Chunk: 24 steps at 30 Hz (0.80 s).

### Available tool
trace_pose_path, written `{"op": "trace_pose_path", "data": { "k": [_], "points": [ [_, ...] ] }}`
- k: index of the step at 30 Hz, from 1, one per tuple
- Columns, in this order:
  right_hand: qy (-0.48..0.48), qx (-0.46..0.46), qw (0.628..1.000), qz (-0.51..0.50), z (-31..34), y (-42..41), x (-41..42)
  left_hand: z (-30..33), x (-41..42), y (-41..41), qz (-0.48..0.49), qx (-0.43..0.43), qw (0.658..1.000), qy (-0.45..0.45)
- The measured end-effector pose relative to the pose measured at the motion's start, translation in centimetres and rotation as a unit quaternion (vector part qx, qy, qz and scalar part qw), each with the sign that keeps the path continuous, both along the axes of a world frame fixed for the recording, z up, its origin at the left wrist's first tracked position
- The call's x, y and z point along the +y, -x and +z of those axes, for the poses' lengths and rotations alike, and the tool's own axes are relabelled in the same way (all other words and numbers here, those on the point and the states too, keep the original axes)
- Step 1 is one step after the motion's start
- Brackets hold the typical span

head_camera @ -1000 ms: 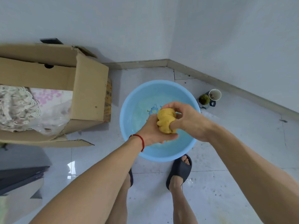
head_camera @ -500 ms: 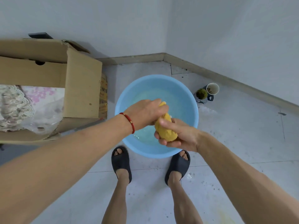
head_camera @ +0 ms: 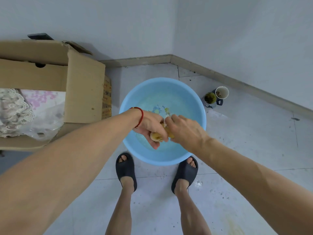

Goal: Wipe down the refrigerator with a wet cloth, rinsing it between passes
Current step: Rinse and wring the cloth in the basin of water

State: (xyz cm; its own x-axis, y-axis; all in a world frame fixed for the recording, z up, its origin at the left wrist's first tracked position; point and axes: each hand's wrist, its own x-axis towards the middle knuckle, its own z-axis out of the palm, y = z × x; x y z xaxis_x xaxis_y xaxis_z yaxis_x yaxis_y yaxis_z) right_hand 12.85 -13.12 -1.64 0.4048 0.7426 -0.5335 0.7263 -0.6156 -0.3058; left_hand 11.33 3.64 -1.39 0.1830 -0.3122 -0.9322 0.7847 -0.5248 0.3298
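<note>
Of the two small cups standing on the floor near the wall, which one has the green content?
The left cup, the one nearer the round light-blue plastic basin, holds something green. The white cup beside it, closer to the wall, shows a pale inside with brownish bits.

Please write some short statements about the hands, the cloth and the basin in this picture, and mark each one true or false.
1. Both hands grip the yellow cloth. True: the left hand and the right hand both hold it.
2. The cloth is held over the blue basin. True.
3. The basin stands on a table. False: it stands on the floor, in front of the person's feet.
4. The cardboard box is right of the basin. False: it is on the left.
5. The red string is on the right wrist. False: the left.
</note>
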Motion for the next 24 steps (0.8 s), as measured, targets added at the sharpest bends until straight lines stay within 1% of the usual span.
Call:
{"op": "trace_pose_path", "data": {
  "k": [1,2,3,4,5,6,7,8,9,10,11,12,13,14,15,16,17,18,19,20,22,23,24],
  "points": [
    [-0.003,0.079,0.994,-0.073,0.2,-0.2,-0.2,-0.1,0.0,0.0,-0.026,-0.033,0.999,-0.014],
    [-0.026,0.177,0.967,-0.180,0.7,-0.5,-0.6,-0.2,0.0,-0.1,-0.081,-0.097,0.991,-0.039],
    [-0.064,0.275,0.912,-0.296,1.1,-0.9,-1.1,-0.1,0.0,-0.1,-0.142,-0.178,0.971,-0.068],
    [-0.101,0.356,0.834,-0.409,1.4,-1.1,-1.7,0.0,-0.2,0.0,-0.183,-0.269,0.941,-0.095],
    [-0.121,0.421,0.746,-0.502,1.6,-1.2,-2.2,0.0,-0.2,0.3,-0.195,-0.353,0.909,-0.106],
    [-0.127,0.478,0.667,-0.558,1.6,-1.0,-2.6,0.0,-0.2,0.7,-0.185,-0.424,0.881,-0.102],
    [-0.126,0.536,0.600,-0.581,1.4,-0.7,-3.0,-0.2,-0.1,1.1,-0.166,-0.482,0.856,-0.088],
    [-0.120,0.598,0.543,-0.577,1.4,-0.1,-3.0,-0.3,-0.1,1.4,-0.157,-0.534,0.828,-0.076],
    [-0.119,0.655,0.496,-0.557,1.2,0.6,-2.8,-0.5,-0.1,1.8,-0.160,-0.579,0.796,-0.074],
    [-0.128,0.691,0.467,-0.537,1.1,1.2,-2.5,-0.8,0.0,2.0,-0.171,-0.620,0.761,-0.082],
    [-0.144,0.703,0.460,-0.523,0.9,1.6,-2.2,-1.0,0.2,2.1,-0.183,-0.650,0.731,-0.096],
    [-0.159,0.697,0.472,-0.515,0.7,1.8,-1.9,-1.3,0.5,2.0,-0.196,-0.663,0.715,-0.106],
    [-0.170,0.672,0.510,-0.509,0.5,1.8,-1.6,-1.4,0.8,2.0,-0.206,-0.664,0.710,-0.115],
    [-0.166,0.622,0.579,-0.500,0.2,1.7,-1.1,-1.5,1.0,2.0,-0.219,-0.649,0.717,-0.125],
    [-0.145,0.559,0.656,-0.485,0.1,1.7,-0.6,-1.5,1.0,1.9,-0.237,-0.620,0.735,-0.137],
    [-0.113,0.484,0.731,-0.467,-0.1,1.5,-0.2,-1.4,0.8,1.6,-0.253,-0.578,0.761,-0.151],
    [-0.080,0.406,0.797,-0.441,-0.4,1.3,0.1,-1.4,0.6,1.3,-0.266,-0.525,0.790,-0.172],
    [-0.055,0.332,0.850,-0.406,-0.7,1.1,0.5,-1.3,0.2,0.9,-0.280,-0.465,0.817,-0.192],
    [-0.039,0.273,0.887,-0.372,-0.7,1.0,0.9,-1.2,0.0,0.4,-0.291,-0.405,0.843,-0.203],
    [-0.025,0.230,0.911,-0.343,-0.6,0.9,1.1,-1.0,-0.2,0.1,-0.282,-0.352,0.871,-0.192],
    [0.007,0.172,0.940,-0.296,-0.4,0.6,1.3,-0.9,0.1,-0.7,-0.232,-0.243,0.932,-0.138],
    [0.017,0.146,0.950,-0.277,-0.3,0.4,1.3,-0.7,0.1,-1.1,-0.197,-0.192,0.955,-0.106],
    [0.021,0.122,0.957,-0.261,-0.2,0.2,1.3,-0.4,0.1,-1.2,-0.163,-0.153,0.972,-0.078]
  ]
}}
